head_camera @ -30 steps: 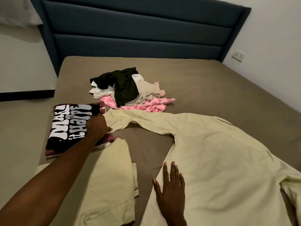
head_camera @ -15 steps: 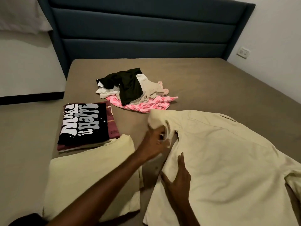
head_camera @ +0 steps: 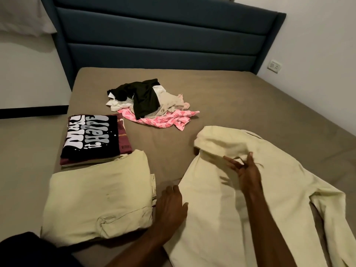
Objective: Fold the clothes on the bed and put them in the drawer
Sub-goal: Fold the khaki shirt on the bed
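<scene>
Shirt (head_camera: 260,199) spread near bed's (head_camera: 250,97) front edge; left hand (head_camera: 170,206) flat, pinning hem; right hand (head_camera: 245,170), fingers loose, holds nothing. Smooth folded sleeve (head_camera: 217,143) before next fold.

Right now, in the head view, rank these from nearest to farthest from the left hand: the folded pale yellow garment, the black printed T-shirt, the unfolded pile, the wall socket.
From the left hand:
1. Folded pale yellow garment, right beside it, on its left.
2. Black printed T-shirt, farther up the bed's left edge, on a folded stack.
3. Unfolded pile, mid-bed toward the headboard.
4. Wall socket, on the far right wall.
</scene>
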Available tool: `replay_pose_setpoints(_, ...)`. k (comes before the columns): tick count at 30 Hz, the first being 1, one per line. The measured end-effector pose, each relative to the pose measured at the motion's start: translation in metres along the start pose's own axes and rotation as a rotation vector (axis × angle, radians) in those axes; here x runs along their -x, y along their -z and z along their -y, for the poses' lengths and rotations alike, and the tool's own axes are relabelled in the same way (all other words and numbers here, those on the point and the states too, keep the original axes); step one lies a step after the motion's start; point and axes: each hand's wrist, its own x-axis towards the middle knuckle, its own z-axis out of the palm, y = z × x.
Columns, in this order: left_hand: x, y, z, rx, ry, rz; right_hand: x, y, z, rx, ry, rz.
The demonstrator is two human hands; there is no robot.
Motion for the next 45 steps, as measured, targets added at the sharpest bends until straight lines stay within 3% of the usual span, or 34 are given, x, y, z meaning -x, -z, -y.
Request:
replay_pose_setpoints(4,0.004,-0.002,0.002,-0.104,0.075,-0.015,-0.008,0.033,0.042,-0.16,0.243,-0.043)
replay_pose_setpoints(8,0.0,-0.004,0.006,0.086,0.141,-0.042,-0.027,0.062,0.058,-0.071,0.298,-0.089)
replay_pose_setpoints(13,0.021,0.002,0.004,0.271,-0.003,-0.097,-0.036,0.085,0.088,-0.033,0.389,-0.169)
replay_pose_setpoints(16,0.037,0.003,-0.014,0.323,-0.157,-0.044,-0.041,0.1,0.106,-0.101,0.433,-0.171)
replay_pose_setpoints(20,0.054,-0.002,-0.045,0.215,-0.295,0.042,-0.035,0.11,0.128,-0.154,0.434,-0.182)
replay_pose_setpoints(27,0.079,-0.038,-0.085,0.131,-0.337,0.201,-0.023,0.159,0.129,-0.192,0.426,-0.277)
replay_pose_setpoints(34,0.098,-0.043,-0.11,0.111,-0.408,0.341,-0.019,0.185,0.141,-0.21,0.413,-0.202)
replay_pose_setpoints(36,0.099,-0.038,-0.107,0.129,-0.393,0.366,-0.022,0.192,0.139,-0.241,0.377,-0.3)
replay_pose_setpoints(39,0.092,-0.021,-0.086,0.146,-0.264,0.12,-0.011,0.21,0.097,-0.154,0.173,-0.396)
replay_pose_setpoints(41,0.083,-0.012,-0.062,0.145,-0.121,0.005,0.004,0.207,0.06,0.045,-0.051,-0.422)
replay_pose_setpoints(43,0.078,-0.011,-0.038,0.135,-0.01,0.043,0.026,0.184,0.024,0.069,-0.25,-0.377)
replay_pose_setpoints(45,0.08,-0.016,-0.022,0.144,0.054,0.179,0.049,0.154,-0.016,0.157,-0.252,-0.317)
